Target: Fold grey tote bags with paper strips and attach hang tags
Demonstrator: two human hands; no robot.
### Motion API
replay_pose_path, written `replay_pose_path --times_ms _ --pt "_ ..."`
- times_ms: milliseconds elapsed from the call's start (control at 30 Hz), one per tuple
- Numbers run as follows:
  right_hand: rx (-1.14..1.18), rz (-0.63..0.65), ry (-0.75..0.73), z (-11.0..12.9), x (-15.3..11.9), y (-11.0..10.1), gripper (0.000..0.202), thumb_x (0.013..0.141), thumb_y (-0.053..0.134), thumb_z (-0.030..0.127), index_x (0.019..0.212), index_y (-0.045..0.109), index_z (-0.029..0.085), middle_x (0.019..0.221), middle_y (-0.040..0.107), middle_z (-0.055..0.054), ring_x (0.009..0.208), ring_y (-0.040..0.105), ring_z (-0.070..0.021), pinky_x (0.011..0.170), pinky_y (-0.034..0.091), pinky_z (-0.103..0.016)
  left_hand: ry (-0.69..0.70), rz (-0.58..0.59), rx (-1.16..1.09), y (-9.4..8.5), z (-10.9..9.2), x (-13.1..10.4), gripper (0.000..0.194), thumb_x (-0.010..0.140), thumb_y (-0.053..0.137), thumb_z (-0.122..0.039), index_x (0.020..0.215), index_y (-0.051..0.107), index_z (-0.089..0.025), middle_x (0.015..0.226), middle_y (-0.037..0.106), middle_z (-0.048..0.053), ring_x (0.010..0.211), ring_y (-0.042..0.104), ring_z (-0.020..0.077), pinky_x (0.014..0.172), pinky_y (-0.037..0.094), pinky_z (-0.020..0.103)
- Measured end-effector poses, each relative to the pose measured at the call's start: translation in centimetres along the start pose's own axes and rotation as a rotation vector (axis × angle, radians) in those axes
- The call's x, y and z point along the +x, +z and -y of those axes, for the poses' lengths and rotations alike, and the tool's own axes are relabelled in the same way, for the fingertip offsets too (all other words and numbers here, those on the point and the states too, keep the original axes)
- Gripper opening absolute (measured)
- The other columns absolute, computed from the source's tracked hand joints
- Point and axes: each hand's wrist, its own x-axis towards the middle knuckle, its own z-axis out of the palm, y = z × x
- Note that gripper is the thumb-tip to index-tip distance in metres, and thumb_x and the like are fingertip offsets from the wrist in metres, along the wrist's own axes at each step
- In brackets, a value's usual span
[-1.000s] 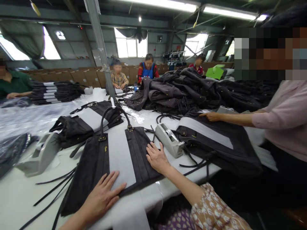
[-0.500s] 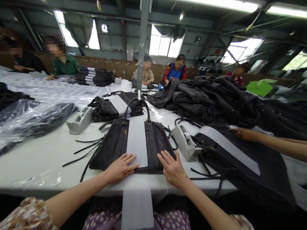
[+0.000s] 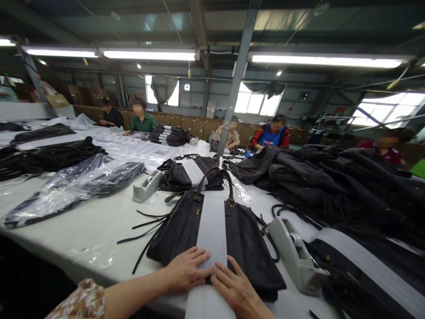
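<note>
At near left, a brown fabric sleeve (image 3: 84,302) with white floral print is leaving the left forearm (image 3: 136,292) and left hand (image 3: 187,271) bare.

The table (image 3: 102,226) leaves room left (beyond the straps (image 3: 154,216)); a tape dispenser (image 3: 290,254) blocks right.

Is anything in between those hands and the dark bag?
Yes, partly: the pale strip runs down the dark bag, under part of the left hand and right hand. Beside the strip, nothing visible stands between.
</note>
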Motion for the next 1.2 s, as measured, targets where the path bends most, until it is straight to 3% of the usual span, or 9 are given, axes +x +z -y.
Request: replay_pose_path --times_ms 133,233,367,500,667,800,933,1200 --pt "0.084 -0.032 0.202 -1.1 0.4 1.1 0.027 0.092 0.038 0.017 0.101 0.062 0.025 0.087 0.07 -0.003 0.086 0.064 -0.0163 0.083 0.045 -0.032 -0.018 -0.01 0.02 -0.4 -0.1 0.2 0.041 0.094 0.034 -0.042 0.134 0.039 -0.038 0.136 0.043 0.007 0.119 0.044 0.0254 0.104 0.029 0.047" --pt "0.147 -0.092 0.379 -1.1 0.1 2.0 0.032 0.095 0.036 0.03 0.081 0.064 0.025 0.073 0.067 -0.001 0.068 0.061 -0.0151 0.072 0.045 -0.029 -0.065 -0.003 -0.001 -0.8 -0.4 0.5 0.035 0.093 0.035 -0.042 0.125 0.049 -0.035 0.121 0.05 0.005 0.104 0.047 0.023 0.1 0.03 0.046" --pt "0.181 -0.243 0.639 -1.2 0.1 2.8 0.046 0.09 0.038 0.054 0.072 0.067 0.023 0.07 0.067 -0.004 0.068 0.062 -0.0188 0.064 0.043 -0.028 -0.139 0.033 -0.077 -0.9 -1.3 0.2 0.023 0.091 0.041 -0.035 0.101 0.06 -0.027 0.104 0.054 0.004 0.091 0.045 0.0203 0.086 0.036 0.038" --pt "0.222 -0.188 0.765 -1.5 0.8 2.6 0.056 0.088 0.037 0.059 0.055 0.06 0.019 0.057 0.062 -0.004 0.056 0.057 -0.0169 0.052 0.034 -0.025 -0.285 -0.039 -0.226 -0.9 -3.0 -0.6 0.015 0.084 0.049 -0.022 0.098 0.056 -0.022 0.097 0.056 0.003 0.089 0.048 0.0187 0.083 0.038 0.034" --pt "0.2 -0.14 0.812 -1.2 1.9 1.7 0.051 0.09 0.038 0.05 0.057 0.057 0.017 0.058 0.063 -0.004 0.056 0.056 -0.015 0.053 0.026 -0.025 -0.647 -0.083 -0.232 -1.3 -4.5 0.7 0.048 0.082 0.055 -0.043 0.117 0.049 -0.011 0.091 0.062 0.011 0.087 0.056 0.0248 0.08 0.043 0.037" --pt "0.226 -0.12 0.815 -0.9 2.4 1.3 0.044 0.092 0.038 0.045 0.065 0.06 0.019 0.063 0.065 -0.002 0.059 0.057 -0.0133 0.055 0.026 -0.024 -0.886 0.044 -0.247 -2.0 -3.7 2.9 0.033 0.093 0.037 -0.041 0.099 0.06 -0.019 0.082 0.068 0.008 0.081 0.065 0.0223 0.07 0.043 0.029" --pt "0.197 -0.096 0.878 -0.9 3.2 0.9 0.041 0.092 0.039 0.043 0.067 0.061 0.019 0.066 0.066 -0.003 0.06 0.058 -0.0132 0.055 0.027 -0.024 -0.985 0.098 -0.257 -2.3 -2.6 3.9 0.035 0.092 0.036 -0.044 0.085 0.062 -0.021 0.084 0.07 0.008 0.082 0.067 0.0223 0.068 0.042 0.027" --pt "0.074 0.04 1.051 0.2 5.3 0.4 0.04 0.094 0.035 0.041 0.081 0.066 0.019 0.08 0.071 -0.01 0.078 0.067 -0.0222 0.06 0.038 -0.026 -1.052 0.168 -0.251 -2.0 -1.6 4.8 0.035 0.089 0.039 -0.041 0.085 0.066 -0.018 0.089 0.07 0.012 0.087 0.066 0.0265 0.072 0.046 0.032"
